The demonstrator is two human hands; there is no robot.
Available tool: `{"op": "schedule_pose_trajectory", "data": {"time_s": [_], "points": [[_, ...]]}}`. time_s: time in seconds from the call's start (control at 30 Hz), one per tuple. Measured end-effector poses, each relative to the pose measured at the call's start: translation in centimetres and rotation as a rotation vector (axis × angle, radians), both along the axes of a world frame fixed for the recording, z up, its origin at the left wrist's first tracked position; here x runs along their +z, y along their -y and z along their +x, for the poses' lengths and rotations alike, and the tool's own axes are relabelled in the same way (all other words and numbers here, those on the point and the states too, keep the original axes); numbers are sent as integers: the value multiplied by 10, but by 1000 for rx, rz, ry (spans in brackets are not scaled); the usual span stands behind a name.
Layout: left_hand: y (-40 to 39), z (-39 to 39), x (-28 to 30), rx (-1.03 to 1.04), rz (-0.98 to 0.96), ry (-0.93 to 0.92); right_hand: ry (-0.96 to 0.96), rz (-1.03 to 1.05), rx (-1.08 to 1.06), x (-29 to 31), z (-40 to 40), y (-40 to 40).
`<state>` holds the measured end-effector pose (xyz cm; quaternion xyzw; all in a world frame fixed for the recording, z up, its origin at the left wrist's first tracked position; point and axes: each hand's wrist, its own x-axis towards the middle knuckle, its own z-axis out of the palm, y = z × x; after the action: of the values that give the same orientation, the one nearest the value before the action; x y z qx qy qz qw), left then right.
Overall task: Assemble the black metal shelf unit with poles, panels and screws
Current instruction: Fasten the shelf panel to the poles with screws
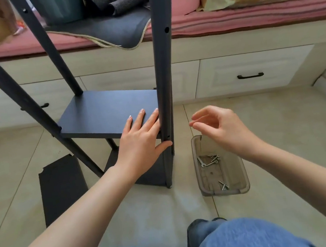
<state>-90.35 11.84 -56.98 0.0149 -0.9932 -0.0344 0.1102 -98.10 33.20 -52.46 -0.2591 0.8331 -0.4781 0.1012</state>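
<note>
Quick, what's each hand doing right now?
Left hand: open, fingers flat on the shelf panel, thumb against the pole.
Right hand: open, loosely curled, holding nothing visible.

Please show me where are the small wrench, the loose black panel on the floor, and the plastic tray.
wrench (201, 161), head view, on its handle.
loose panel (62, 187), head view, on its flat top.
tray (244, 177), head view, on its right wall.
</note>
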Motion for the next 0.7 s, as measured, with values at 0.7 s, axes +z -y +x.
{"op": "schedule_pose_trajectory", "data": {"time_s": [0.7], "points": [[-15,-27,-19,92,-80,-208,169,878,30,-275,-98,-32]]}}
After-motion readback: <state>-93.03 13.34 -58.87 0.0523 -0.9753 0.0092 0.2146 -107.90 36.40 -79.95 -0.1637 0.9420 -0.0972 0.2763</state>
